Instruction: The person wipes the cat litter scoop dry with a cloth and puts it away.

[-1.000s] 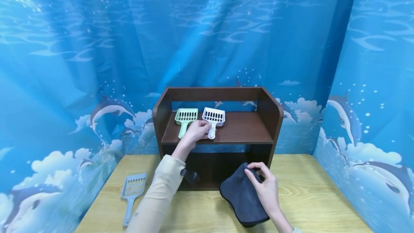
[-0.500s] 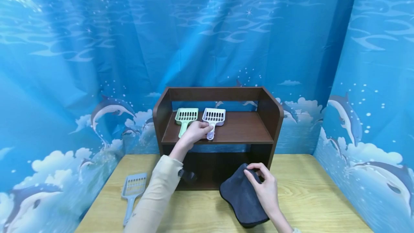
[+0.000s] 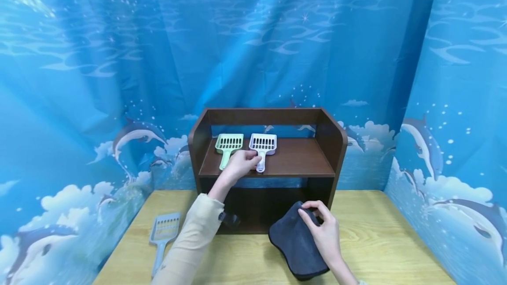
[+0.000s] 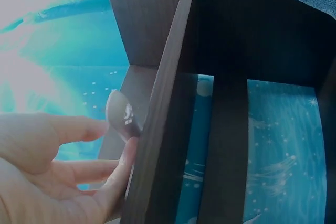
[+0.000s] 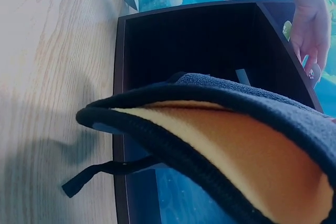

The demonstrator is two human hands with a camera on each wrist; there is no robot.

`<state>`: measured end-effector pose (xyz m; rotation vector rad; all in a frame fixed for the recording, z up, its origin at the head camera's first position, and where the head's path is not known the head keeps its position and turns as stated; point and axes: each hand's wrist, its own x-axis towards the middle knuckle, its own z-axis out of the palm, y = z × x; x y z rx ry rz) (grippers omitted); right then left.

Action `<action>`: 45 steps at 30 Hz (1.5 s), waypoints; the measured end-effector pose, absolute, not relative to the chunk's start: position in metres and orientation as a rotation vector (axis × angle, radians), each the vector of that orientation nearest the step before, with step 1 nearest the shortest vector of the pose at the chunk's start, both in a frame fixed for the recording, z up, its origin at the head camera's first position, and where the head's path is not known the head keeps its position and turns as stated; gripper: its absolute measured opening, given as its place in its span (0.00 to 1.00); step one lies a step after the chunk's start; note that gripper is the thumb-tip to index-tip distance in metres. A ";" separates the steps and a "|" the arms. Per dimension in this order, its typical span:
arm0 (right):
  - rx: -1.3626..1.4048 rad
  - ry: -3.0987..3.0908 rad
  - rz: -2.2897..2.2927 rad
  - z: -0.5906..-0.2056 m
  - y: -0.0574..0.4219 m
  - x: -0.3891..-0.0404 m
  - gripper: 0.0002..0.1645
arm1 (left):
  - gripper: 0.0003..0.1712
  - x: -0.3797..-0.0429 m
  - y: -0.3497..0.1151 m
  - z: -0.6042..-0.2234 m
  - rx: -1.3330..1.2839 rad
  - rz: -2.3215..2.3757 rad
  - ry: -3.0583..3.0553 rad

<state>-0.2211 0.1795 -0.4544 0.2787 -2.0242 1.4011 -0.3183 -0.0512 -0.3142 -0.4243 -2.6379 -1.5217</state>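
Left hand pinched the white scoop by its handle atop the shelf; right hand pinched the dark pad by its edge, before the shelf. Scoop looked light, stiff, slightly slippery, handle best; pad seemed soft, edge grip fine.

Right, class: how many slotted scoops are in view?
3: a green scoop and a white scoop side by side on the upper shelf, and a grey-blue scoop on the table. The dark lower compartment might hide more.
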 end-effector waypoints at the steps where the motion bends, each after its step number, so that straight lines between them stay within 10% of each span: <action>1: 0.277 -2.027 1.396 -0.455 0.180 -0.221 0.09 | 0.21 -0.316 -0.052 -0.314 -0.397 -1.530 -2.625; 25: 0.266 -2.045 1.405 -0.453 0.174 -0.219 0.09 | 0.14 -0.244 -0.117 -0.308 -0.549 -1.704 -2.005; 45: 0.266 -2.056 1.424 -0.459 0.173 -0.222 0.09 | 0.17 -0.245 -0.190 -0.392 -0.155 -1.728 -1.962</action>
